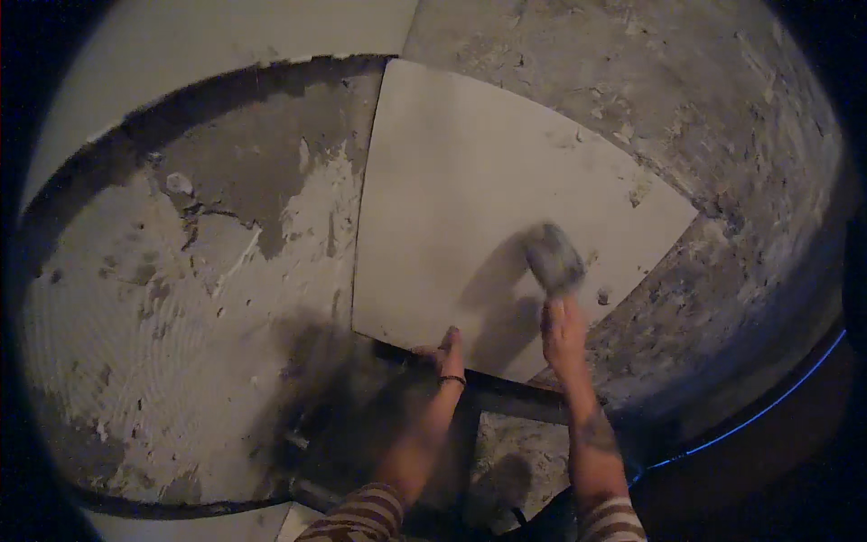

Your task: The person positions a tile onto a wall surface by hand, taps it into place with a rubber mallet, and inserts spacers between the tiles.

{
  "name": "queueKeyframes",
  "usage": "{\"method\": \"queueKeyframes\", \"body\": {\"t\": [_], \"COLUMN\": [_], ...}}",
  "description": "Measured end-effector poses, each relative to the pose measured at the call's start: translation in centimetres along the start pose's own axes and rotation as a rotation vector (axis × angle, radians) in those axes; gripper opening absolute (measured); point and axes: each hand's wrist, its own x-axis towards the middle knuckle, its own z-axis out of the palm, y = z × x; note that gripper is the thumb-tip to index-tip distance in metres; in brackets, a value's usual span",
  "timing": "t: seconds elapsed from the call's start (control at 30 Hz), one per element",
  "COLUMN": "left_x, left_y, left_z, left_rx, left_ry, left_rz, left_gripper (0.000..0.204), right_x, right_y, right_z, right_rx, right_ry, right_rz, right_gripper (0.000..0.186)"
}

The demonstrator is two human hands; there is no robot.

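Observation:
A large cream tile (pixel 452 181) with one curved edge lies on a rough grey mortar bed. My right hand (pixel 564 334) is closed round the handle of a grey mallet (pixel 553 256), whose slightly blurred head is over the tile's right half and casts a shadow on it. My left hand (pixel 442 352) is at the tile's lower edge, thumb up on its face and fingers curled at the edge, partly hidden. Both forearms come in from the bottom in striped sleeves.
Combed, patchy mortar (pixel 163 325) spreads left of the tile, bordered by a dark curved band. Pale panels (pixel 226 27) lie beyond it. Rough, stained grey surface (pixel 695 90) surrounds the tile's upper right. A dark step edge runs below, with a blue lit strip (pixel 768 406) at lower right.

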Motion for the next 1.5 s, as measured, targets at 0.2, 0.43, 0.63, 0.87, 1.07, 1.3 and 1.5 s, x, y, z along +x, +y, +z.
{"method": "queueKeyframes", "body": {"t": [0.2, 0.43, 0.63, 0.87, 1.07, 1.3, 1.5], "left_x": [-5.6, -2.5, -6.7, -7.8, -8.0, -7.6, -7.9], "left_y": [3.6, 5.1, 18.8, 19.7, 20.0, 19.3, 19.9], "left_z": [6.8, 3.8, 15.8, 16.7, 16.5, 16.5, 16.9], "left_rx": [0.263, 0.902, 1.157, 1.134, 1.056, 1.128, 1.129], "left_ry": [0.052, 0.059, 0.006, 0.117, 0.035, 0.026, 0.005], "left_rz": [-0.023, 0.277, 0.989, 0.792, 0.758, 0.826, 0.916], "left_gripper": [0.062, 0.098, 0.114, 0.113, 0.115, 0.115, 0.112], "right_x": [3.8, 6.8, 6.0, 10.5, 11.6, 12.5, 12.1], "right_y": [0.0, -1.7, -5.4, -6.7, -7.5, -5.5, -6.6], "right_z": [-0.8, 0.0, -3.0, -3.1, -3.1, -2.5, -3.1], "right_rx": [0.133, -0.044, -0.071, -0.35, -0.326, -0.36, -0.469], "right_ry": [0.071, 0.088, -0.038, -0.151, -0.172, -0.114, -0.038], "right_rz": [0.1, 0.0, -0.126, -0.187, -0.154, -0.287, -0.363], "right_gripper": [0.025, 0.034, 0.033, 0.039, 0.041, 0.044, 0.045]}}
